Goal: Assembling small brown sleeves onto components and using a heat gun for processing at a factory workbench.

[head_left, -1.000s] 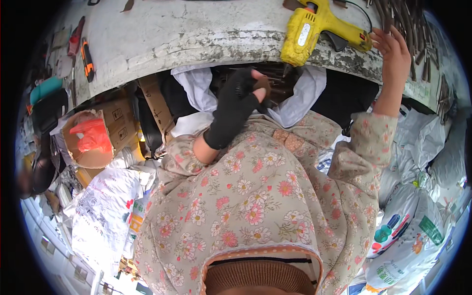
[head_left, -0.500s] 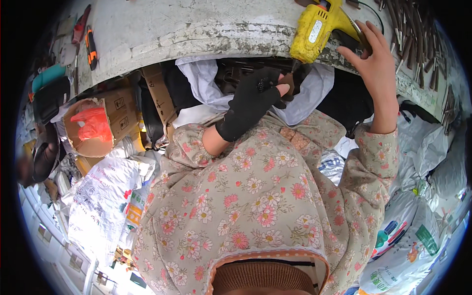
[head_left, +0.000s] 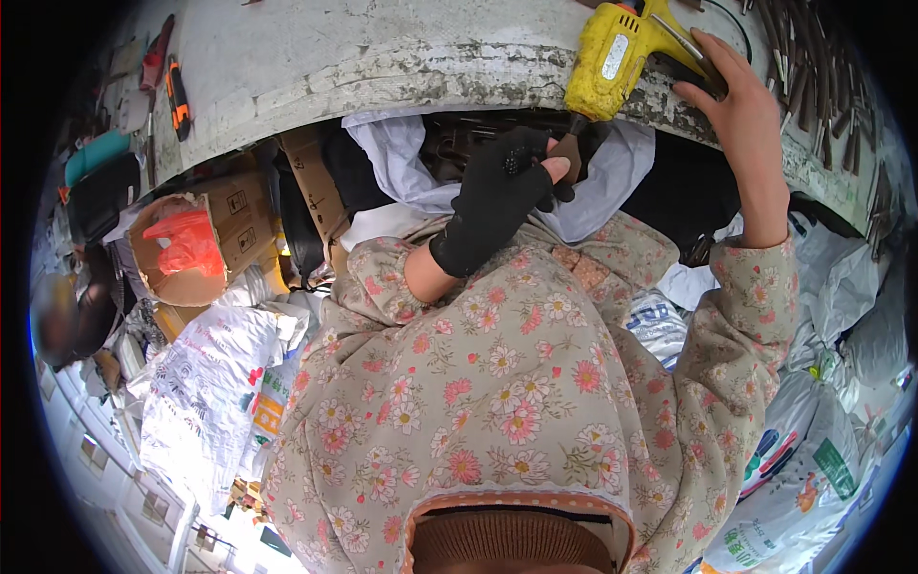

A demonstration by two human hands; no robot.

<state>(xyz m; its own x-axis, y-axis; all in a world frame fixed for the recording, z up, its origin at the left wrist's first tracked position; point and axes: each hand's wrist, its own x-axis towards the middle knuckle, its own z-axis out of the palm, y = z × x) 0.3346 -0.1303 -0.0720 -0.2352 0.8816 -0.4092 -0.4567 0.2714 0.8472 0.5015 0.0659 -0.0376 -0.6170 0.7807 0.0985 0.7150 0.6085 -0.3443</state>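
My left hand [head_left: 497, 196], in a black glove with bare fingertips, is closed on a small brown handle-like piece [head_left: 570, 156]. That piece stands right under the dark nozzle of a yellow glue gun [head_left: 601, 67], which lies at the table's edge with its nozzle toward me. Whether nozzle and piece touch, I cannot tell. Bare and to the right of the gun, my right hand [head_left: 751, 134] has its thumb and fingers around the brown end of a slim tool with a metal shaft [head_left: 677, 34]. The shaft slants up over the gun's grip.
Many similar brown-handled tools [head_left: 813, 67] lie heaped at the table's right. An orange and black utility knife [head_left: 177, 99] rests on the worn white table [head_left: 363, 57]. Below its edge hangs an open white bag [head_left: 387, 158] of dark pieces. A cardboard box [head_left: 239, 225] stands left.
My right hand has shifted slightly right, its fingers closer around the slim tool. My left hand has barely moved, still holding the brown piece under the nozzle.
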